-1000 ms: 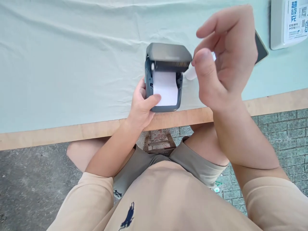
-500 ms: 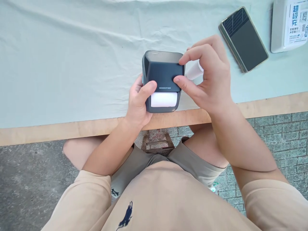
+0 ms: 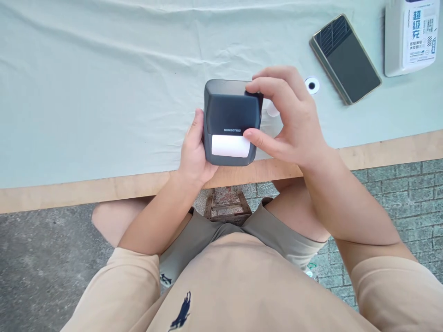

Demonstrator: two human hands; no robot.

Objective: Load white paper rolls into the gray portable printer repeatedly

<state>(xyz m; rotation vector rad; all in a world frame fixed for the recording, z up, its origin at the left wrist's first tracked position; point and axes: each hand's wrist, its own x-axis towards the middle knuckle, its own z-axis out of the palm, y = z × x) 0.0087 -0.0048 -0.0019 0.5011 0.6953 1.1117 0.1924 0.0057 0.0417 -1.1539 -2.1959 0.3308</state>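
Between my knees, below the desk's near edge, is a wooden stool (image 3: 228, 214). Next comes the desk (image 3: 238, 175), its near edge bare wood and the rest under a pale cloth (image 3: 104, 101). I have the dark printer (image 3: 233, 113) about over the middle of that near edge, its white paper (image 3: 230, 146) showing in the slot below the lid. My left hand (image 3: 194, 154) is closed round its left side, thumb up along the casing; the fingers underneath are hidden from me. My right hand (image 3: 292, 117) spans its right part in a wide pinch, fingertips on the top corner, thumb low on the front. I judge it stiff, smooth and fairly light, a little slippery on the faces, so the side walls give the best hold; the paper would crease under a thumb. Past my right knuckles a white roll (image 3: 312, 85) shows its dark core, partly hidden. Toward the far right corner lie a phone (image 3: 353, 62) and a white box (image 3: 394, 41).
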